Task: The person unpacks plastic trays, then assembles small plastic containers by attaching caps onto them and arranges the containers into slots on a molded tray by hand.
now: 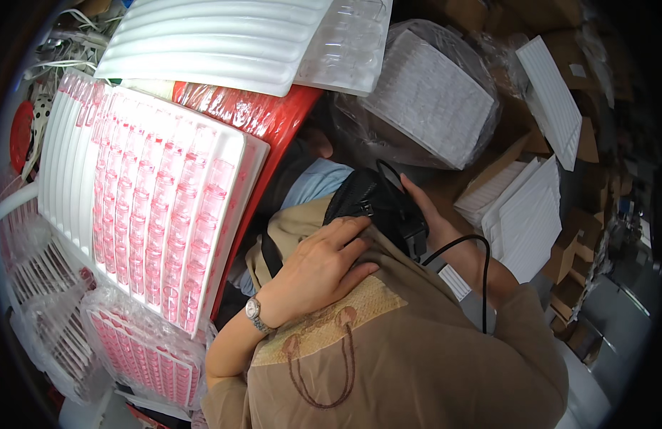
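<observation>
Tan cloth fills the near foreground: a shirt (417, 357) printed with a woven bag picture. The left forearm rises over it from the lower edge, a silver wristwatch (254, 312) on the wrist. The left hand (320, 268) lies palm-down on the chest, fingers (349, 232) slightly spread and bent, their tips touching the lower edge of a black zippered pouch (374, 204). The pouch sits in front of the chest between both hands, its long axis slanting from upper left to lower right; its underside is hidden. The right hand (427, 211) reaches from the right, largely concealed behind the pouch, so whether its fingers are clamped on the pouch or merely pressed against it cannot be told. A black cable (481, 272) loops from the pouch over the right arm.

Left of the hands, a white tray (231, 214) leans on a red surface (267, 118), holding rows of clear pink-tinted vials (159, 207). Below it lie bagged trays (141, 343) of the same kind. Farther off, a ribbed white foam sheet (216, 43) and a plastic-wrapped stack of white trays (424, 96) rest, with cardboard boxes (574, 236) beyond, blurred at the rim.
</observation>
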Available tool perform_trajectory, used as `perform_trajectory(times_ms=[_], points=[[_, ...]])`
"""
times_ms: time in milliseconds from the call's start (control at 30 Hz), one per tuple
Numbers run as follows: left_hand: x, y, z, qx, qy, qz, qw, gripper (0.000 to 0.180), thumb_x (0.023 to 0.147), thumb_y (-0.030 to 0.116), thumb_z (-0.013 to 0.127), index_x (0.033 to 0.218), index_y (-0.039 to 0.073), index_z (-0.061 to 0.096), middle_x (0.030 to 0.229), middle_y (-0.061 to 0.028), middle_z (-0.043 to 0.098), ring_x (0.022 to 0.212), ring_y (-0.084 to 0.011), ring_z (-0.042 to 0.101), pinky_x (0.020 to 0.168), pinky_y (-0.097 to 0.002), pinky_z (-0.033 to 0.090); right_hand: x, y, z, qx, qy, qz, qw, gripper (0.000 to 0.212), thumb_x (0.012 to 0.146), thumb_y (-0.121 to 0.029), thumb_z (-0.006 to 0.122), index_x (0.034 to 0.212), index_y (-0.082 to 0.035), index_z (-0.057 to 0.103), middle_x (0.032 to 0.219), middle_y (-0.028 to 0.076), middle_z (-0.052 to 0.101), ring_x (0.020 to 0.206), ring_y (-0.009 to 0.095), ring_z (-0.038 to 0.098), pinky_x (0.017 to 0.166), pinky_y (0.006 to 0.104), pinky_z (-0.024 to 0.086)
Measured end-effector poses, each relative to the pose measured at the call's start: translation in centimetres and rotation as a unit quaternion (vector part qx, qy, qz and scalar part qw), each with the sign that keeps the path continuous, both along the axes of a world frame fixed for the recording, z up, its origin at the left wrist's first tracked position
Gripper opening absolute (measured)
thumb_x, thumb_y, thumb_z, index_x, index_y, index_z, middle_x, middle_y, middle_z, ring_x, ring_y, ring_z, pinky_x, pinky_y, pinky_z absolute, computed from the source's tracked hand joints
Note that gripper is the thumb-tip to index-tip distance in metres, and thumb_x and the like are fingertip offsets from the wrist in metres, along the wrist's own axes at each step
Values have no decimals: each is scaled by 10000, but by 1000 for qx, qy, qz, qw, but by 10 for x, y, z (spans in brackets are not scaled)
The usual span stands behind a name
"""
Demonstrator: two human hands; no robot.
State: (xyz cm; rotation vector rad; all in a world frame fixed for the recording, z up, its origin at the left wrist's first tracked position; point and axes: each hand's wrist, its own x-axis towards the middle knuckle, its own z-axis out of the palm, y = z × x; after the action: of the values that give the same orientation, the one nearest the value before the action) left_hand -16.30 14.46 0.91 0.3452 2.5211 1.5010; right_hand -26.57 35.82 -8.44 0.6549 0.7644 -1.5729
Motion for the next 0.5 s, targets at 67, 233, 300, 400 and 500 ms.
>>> perform_trajectory(times_ms=[67, 233, 300, 400, 500], points=[[-6, -2, -2, -11, 25, -31, 999, 285, 778, 200, 639, 995, 19, 604, 1064, -105, 531, 920, -264, 520, 789, -349, 428, 1, 0, 0, 9, 1, 1, 1000, 566, 924, -515, 372, 1215, -58, 536, 1104, 94, 621, 965, 182, 615, 863, 311, 494], [-19, -1, -21, -203, 147, -24, 968, 260, 717, 184, 644, 958, 87, 634, 938, -48, 511, 847, -199, 486, 715, -302, 383, -2, 11, -10, 1, 47, 30, 998, 600, 934, -526, 326, 1304, -68, 441, 1202, 100, 562, 1077, 193, 560, 931, 334, 450], [-19, -2, -26, -220, 162, -27, 962, 249, 709, 179, 638, 946, 102, 644, 923, -40, 502, 848, -187, 480, 710, -291, 369, -7, 17, 8, 63, 188, 42, 979, 772, 856, -587, 472, 1398, -72, 276, 1363, 125, 401, 1247, 257, 410, 1026, 369, 349], [-16, -3, -25, -197, 155, -14, 968, 222, 713, 177, 633, 920, 102, 658, 929, -40, 497, 858, -191, 476, 725, -303, 358, -16, 34, 27, -24, 478, 259, 839, 1034, 688, -503, 727, 1438, -91, 146, 1460, 163, 190, 1348, 304, 226, 1081, 390, 247], [-16, 1, -22, -169, 136, 34, 976, 228, 701, 174, 629, 914, 109, 675, 931, -46, 490, 878, -197, 469, 740, -313, 348, -16, 19, 63, 63, 570, 468, 673, 1184, 518, -329, 852, 1443, -110, 146, 1462, 205, 121, 1359, 330, 185, 1083, 402, 229]])
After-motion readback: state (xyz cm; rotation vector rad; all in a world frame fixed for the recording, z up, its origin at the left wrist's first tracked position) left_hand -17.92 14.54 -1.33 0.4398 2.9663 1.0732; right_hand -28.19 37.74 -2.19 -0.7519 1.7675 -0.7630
